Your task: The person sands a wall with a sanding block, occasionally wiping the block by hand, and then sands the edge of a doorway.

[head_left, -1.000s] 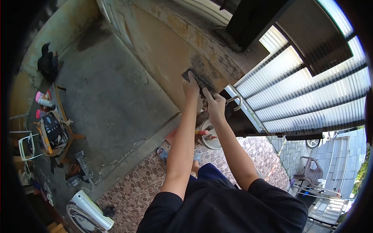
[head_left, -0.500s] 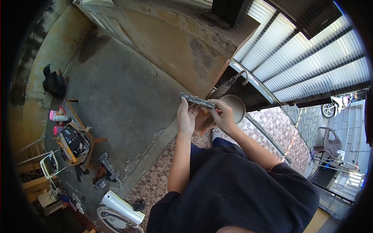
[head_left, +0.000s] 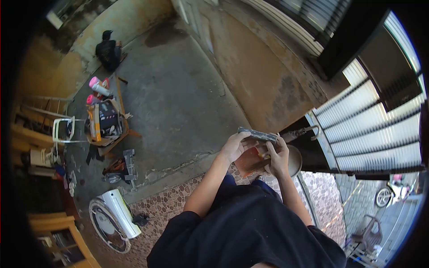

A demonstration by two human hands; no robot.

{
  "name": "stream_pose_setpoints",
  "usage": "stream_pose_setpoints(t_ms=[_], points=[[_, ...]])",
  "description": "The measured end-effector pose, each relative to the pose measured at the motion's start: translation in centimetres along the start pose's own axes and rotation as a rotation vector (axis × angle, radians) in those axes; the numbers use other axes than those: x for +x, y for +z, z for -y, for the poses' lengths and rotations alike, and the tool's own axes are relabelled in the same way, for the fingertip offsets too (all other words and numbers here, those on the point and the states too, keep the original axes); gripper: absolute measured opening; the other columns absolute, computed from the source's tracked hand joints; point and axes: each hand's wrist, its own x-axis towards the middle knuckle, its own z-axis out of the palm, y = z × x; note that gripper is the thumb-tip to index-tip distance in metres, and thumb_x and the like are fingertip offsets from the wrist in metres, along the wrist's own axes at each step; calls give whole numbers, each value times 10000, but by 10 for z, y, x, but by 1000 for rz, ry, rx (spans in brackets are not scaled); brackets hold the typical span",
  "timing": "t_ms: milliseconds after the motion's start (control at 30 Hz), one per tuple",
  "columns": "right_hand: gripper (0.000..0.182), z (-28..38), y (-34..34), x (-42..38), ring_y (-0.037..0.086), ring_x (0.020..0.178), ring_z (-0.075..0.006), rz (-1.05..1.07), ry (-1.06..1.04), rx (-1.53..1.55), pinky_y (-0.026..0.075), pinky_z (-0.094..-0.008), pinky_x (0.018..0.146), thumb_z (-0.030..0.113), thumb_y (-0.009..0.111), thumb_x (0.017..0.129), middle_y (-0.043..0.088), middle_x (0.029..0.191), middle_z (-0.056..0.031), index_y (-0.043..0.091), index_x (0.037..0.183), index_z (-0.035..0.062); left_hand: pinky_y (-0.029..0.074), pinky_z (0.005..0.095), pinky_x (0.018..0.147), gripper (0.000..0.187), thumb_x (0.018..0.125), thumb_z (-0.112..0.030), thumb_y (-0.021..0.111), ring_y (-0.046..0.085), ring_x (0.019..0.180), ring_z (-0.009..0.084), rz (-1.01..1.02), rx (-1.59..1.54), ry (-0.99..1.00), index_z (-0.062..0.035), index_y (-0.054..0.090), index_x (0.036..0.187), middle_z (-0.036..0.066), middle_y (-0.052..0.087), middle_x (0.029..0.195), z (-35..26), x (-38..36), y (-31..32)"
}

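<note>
A dark grey, speckled flat block (head_left: 258, 134) is held up in front of me between both hands; its exact kind I cannot make out. My left hand (head_left: 233, 146) is closed on its left end, with the thumb near the top edge. At the right end, my right hand (head_left: 279, 157) grips it, fingers bent around the edge. Below and behind the hands there is a reddish-orange flat thing (head_left: 246, 161) near my feet, partly hidden. A round grey-brown basin (head_left: 295, 161) stands just beyond my right hand.
A closed umbrella (head_left: 295, 133) leans behind the basin. To the left are a wooden bench (head_left: 120, 102) with an open box (head_left: 107, 118), tools (head_left: 129, 169) on the floor and a white appliance (head_left: 123, 214) with coiled hose. A person in dark clothing (head_left: 107, 53) crouches by the far wall.
My view has turned, so the surroundings sit differently in the frame. The block stays in both hands. My right hand now shows more upright, with its fingers at the block's lower right.
</note>
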Motion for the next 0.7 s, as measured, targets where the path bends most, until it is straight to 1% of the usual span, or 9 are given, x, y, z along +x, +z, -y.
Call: stream_pose_setpoints(t_ms=[67, 167, 233, 333, 433, 500, 633, 667, 700], points=[[348, -2, -1, -1, 644, 906, -109, 20, -8, 34, 549, -243, 687, 67, 622, 1002, 666, 1141, -52, 539, 1337, 28, 573, 408, 950, 196, 960, -121, 645, 686, 1021, 256, 39, -2, 23, -33, 629, 1135, 128, 687, 1110, 0, -12, -8], [343, -3, -5, -3, 640, 913, -98, 77, 79, 71, 536, -236, 716, 123, 615, 1022, 663, 1123, -43, 527, 1343, 40, 550, 397, 1000, 257, 962, -121, 629, 677, 1066, 243, 76, 131, 26, -16, 632, 1196, 140, 687, 1152, 2, -29, -22], [336, -15, -18, 3, 636, 919, -92, 176, 133, 120, 529, -236, 734, 141, 608, 1029, 659, 1123, -40, 523, 1340, 45, 553, 377, 986, 299, 980, -144, 627, 678, 1056, 207, 149, 329, -59, -29, 631, 1256, 118, 690, 1175, 6, -39, -24], [299, -20, -15, 3, 623, 933, -81, 244, 192, 247, 514, -234, 763, 167, 591, 1043, 651, 1121, -36, 531, 1310, 46, 551, 362, 981, 346, 1000, -211, 628, 674, 1060, 193, 176, 290, -88, -7, 628, 1279, 94, 691, 1171, 20, -52, -19], [217, -23, -10, -2, 599, 976, -87, 264, 228, 379, 494, -248, 838, 145, 579, 1048, 637, 1112, -36, 559, 1225, 23, 553, 366, 976, 369, 1017, -273, 615, 670, 1065, 191, 81, 193, -47, -4, 635, 1269, 91, 689, 1161, 41, -63, -14], [178, -46, -12, 1, 625, 1023, -145, 297, 193, 242, 495, -335, 922, 163, 563, 1056, 646, 1108, -49, 552, 1188, 44, 547, 370, 987, 389, 1023, -296, 605, 669, 1060, 192, 12, 143, -32, 2, 632, 1271, 88, 689, 1156, 56, -66, -15], [133, -50, 6, 4, 619, 959, -128, 321, 237, 227, 492, -310, 881, 153, 583, 1046, 646, 1048, -38, 577, 1127, 48, 531, 350, 985, 411, 1022, -322, 614, 662, 1055, 175, -120, 140, 8, 5, 637, 1271, 84, 691, 1151, 58, -81, -16], [179, -51, 11, 5, 582, 999, -106, 315, 263, 261, 461, -291, 925, 108, 602, 1029, 625, 1088, -39, 570, 1166, -2, 527, 331, 964, 412, 1020, -329, 623, 656, 1050, 160, -177, 203, 61, 9, 650, 1254, 79, 696, 1130, 55, -85, -16], [179, -51, 17, 5, 582, 999, -106, 310, 261, 253, 461, -291, 925, 108, 602, 1029, 625, 1088, -39, 570, 1166, -2, 527, 331, 964, 412, 1020, -329, 623, 656, 1050, 160, -170, 198, 58, 9, 650, 1254, 79, 696, 1130, 53, -84, -22]])
